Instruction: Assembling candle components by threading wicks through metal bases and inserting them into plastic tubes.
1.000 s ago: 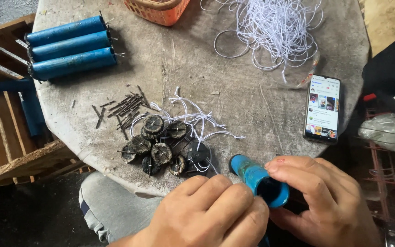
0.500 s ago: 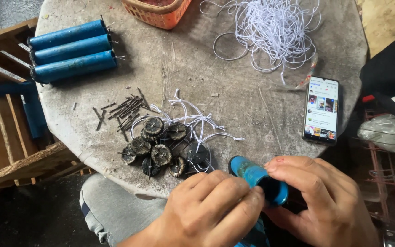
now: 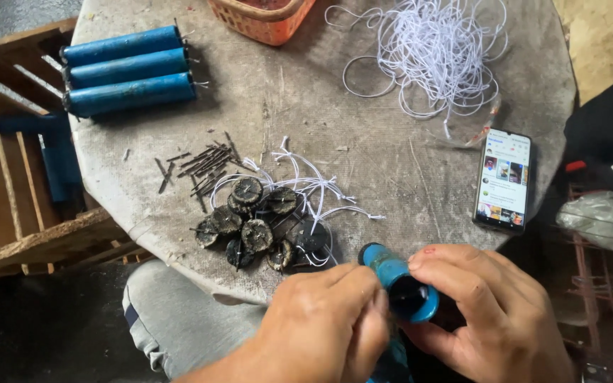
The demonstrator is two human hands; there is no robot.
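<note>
- Gripping a short blue tube [image 3: 400, 280], the right hand [image 3: 494, 312] has its thumb and fingers curled round the tube's near, open end, whose dark hollow faces the camera.
- The left hand [image 3: 328, 323] is closed against the same tube from the other side, its bent fingers [image 3: 363, 298] pressed beside the open rim; whether they pinch something small there cannot be told.
- Just beyond the left fingertips lies a heap of dark round discs [image 3: 257, 223], with short white strings [image 3: 306, 188] tangled over and around them.
- Further out from those discs, a scatter of dark nails [image 3: 200, 167] rests on the round grey table [image 3: 363, 135].
- Well beyond the left hand, three long blue tubes [image 3: 128, 71] lie side by side at the table's far edge.
- Past the right fingertips a smartphone [image 3: 504, 181] lies face up with its screen lit.
- Far beyond both hands sit a loose bundle of white cord [image 3: 438, 50] and an orange basket [image 3: 260, 18].
</note>
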